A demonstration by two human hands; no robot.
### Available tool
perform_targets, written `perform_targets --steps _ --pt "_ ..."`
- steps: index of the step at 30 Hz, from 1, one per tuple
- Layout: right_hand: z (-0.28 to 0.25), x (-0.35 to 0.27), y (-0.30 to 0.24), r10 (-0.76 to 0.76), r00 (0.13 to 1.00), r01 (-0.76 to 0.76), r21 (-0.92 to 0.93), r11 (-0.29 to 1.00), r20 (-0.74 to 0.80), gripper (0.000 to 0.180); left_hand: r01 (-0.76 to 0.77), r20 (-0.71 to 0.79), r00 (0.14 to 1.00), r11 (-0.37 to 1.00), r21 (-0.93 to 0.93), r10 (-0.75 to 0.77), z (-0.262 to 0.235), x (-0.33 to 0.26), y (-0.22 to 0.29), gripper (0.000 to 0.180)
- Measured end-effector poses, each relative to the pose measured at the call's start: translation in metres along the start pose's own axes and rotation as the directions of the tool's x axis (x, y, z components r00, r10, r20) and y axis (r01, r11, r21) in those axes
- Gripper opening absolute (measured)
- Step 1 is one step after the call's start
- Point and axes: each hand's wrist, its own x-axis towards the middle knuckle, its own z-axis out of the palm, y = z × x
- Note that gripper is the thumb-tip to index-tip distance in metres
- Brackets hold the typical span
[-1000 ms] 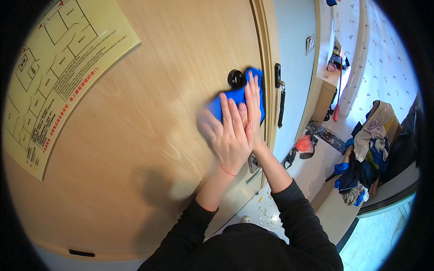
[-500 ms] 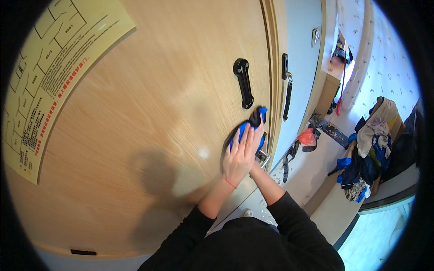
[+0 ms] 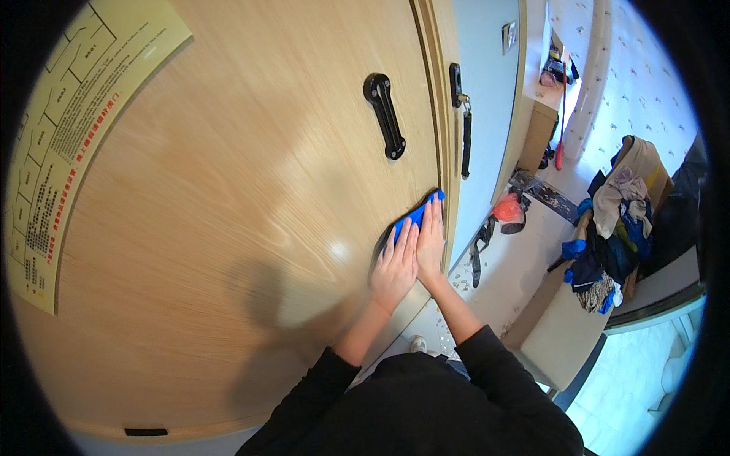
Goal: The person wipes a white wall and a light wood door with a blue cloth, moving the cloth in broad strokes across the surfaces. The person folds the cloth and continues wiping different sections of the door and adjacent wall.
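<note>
A blue cloth (image 3: 411, 216) with a dark edge lies against the light wooden door (image 3: 228, 190), near the door's edge. My left hand (image 3: 395, 272) holds it to the wood, its fingers straight and close together. Beside it, touching, my right hand (image 3: 430, 245) presses the same cloth with fingers extended upward. Part of the cloth and the door hardware behind the hands are hidden. Above the cloth, a black door guard (image 3: 385, 116) is fixed to the door.
A black latch (image 3: 455, 83) with a hanging strap (image 3: 466, 144) is on the frame. A yellow notice (image 3: 99, 129) is on the door. To the right are a heap of clothes (image 3: 616, 228), a red bag (image 3: 507, 208) on the floor and a red-handled stick (image 3: 561, 140).
Both hands and the cloth have shifted slightly on the door; the cloth looks flatter. The metal lever handle beside my right hand has gone out of sight. The view has moved a little.
</note>
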Motion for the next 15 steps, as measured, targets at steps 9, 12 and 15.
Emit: perform_targets --steps 9,12,15 --pt "0.011 -0.043 0.013 0.105 0.988 -0.096 -0.083 0.992 0.114 0.05 0.03 0.101 0.995 0.937 -0.349 0.006 0.013 -0.024 -0.001 0.056" --pt "0.012 -0.05 0.019 0.077 0.973 -0.032 -0.202 0.979 0.219 0.057 0.025 0.087 0.996 0.93 -0.366 0.008 0.016 -0.032 -0.002 0.057" --pt "0.013 -0.044 0.033 -0.009 0.99 0.048 -0.279 0.959 0.138 0.061 0.026 0.106 0.994 0.917 -0.398 0.018 0.021 -0.026 0.001 0.057"
